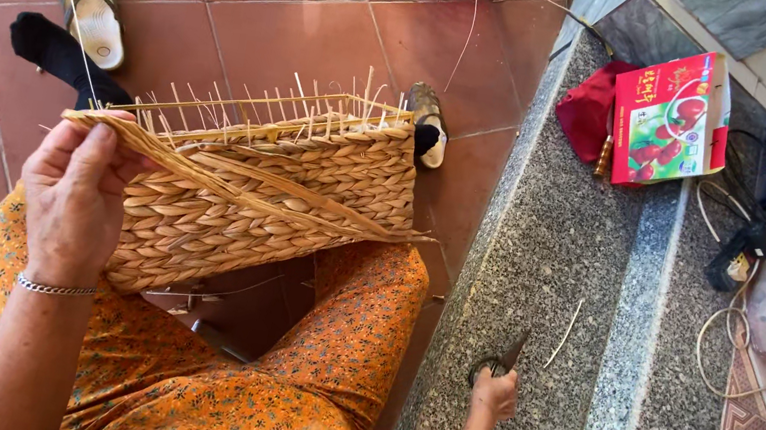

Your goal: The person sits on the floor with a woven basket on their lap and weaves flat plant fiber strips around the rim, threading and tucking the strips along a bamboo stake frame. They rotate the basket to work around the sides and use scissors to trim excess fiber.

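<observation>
While left hand point(74, 194) grips the woven basket point(275, 194) rim on the lap, right hand point(495, 392) closes on scissors point(501, 359) on the granite step point(547, 270), likely trimming protruding stakes point(257, 110) next.

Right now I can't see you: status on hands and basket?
Left hand grips woven basket rim. Right hand on scissors, stone step. Nothing between.

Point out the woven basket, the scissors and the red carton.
woven basket point(284, 200), head view, on its braided side wall.
scissors point(512, 351), head view, on the blades above the right hand point(496, 396).
red carton point(671, 117), head view, on its printed top face.
</observation>
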